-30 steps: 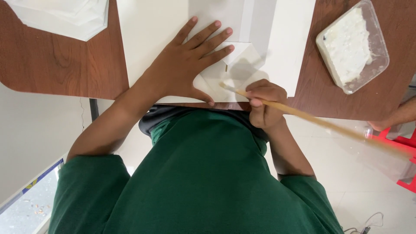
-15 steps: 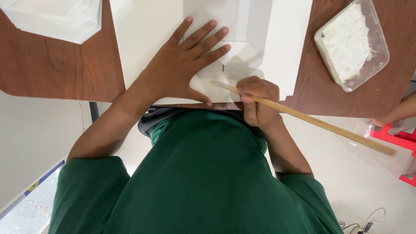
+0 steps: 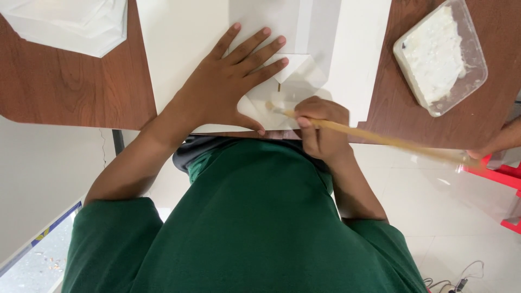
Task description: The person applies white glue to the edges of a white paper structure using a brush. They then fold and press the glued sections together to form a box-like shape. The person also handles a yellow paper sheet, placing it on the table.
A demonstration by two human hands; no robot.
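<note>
The left hand (image 3: 228, 87) lies flat on a folded white paper (image 3: 293, 81), with all 5 fingers spread wide and nothing held in it — it just presses down. The right hand (image 3: 320, 127) is closed tight around a long thin wooden stick (image 3: 380, 140). The stick's tip touches the paper near its folded flap, just beside the left thumb, and the other end points far out to the right, past the table edge. The folded paper sits on a big white sheet (image 3: 179, 49) at the near edge of a brown wooden table (image 3: 65, 92). To the right on the table stands a clear plastic tub (image 3: 440, 57) with white paste in it — well apart from both hands. At the top left lies a pile of white folded paper (image 3: 70, 24). Another person's hand (image 3: 502, 142) peeks in at the right edge.
</note>
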